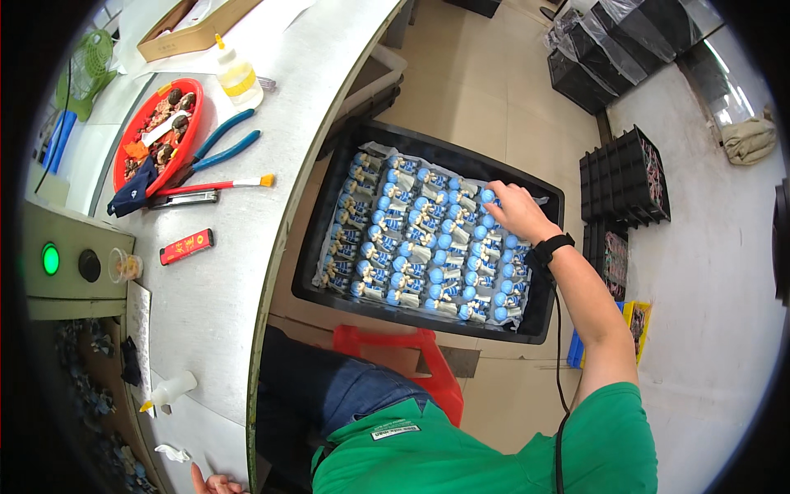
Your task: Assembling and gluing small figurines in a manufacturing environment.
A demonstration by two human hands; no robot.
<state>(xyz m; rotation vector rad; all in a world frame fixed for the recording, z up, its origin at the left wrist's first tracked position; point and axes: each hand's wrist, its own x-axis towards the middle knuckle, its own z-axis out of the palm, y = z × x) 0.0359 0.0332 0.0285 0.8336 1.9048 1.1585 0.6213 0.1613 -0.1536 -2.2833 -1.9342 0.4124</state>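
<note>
Blue-capped little figures (428, 247) fill the black crate (553, 247) we are working in, laid in close rows on a pale liner sheet. Our right hand (514, 210) is down at the far right corner of the rows, fingers curled onto a figure (489, 196) with a blue round head at the top of the last columns. The fingers seem closed around it, though from above we cannot tell for sure whether it is pinched or only touched.

Judging by how things lie, the crate is nearly full: rows run from the near edge almost to the far one, and only a strip of liner beyond and to the right of our fingers looks bare. Little seems left to do there.

Each figure lies flat, its long axis running roughly across the crate, blue head toward the right of our grip and paler body trailing to the left. The one under our fingers looks to lie the same way, but the hand hides most of it.

Our left hand (216, 482) is well away from the grip, low at the edge of the grey table (239, 272); only its fingertips show, so we cannot tell its state. Farther off on that table are blue-handled pliers (220, 142), a red tray (156, 136) of small parts, a glue bottle (237, 78) and a brush (216, 186). Right of the grip, more black trays (624, 177) sit on the floor.
</note>
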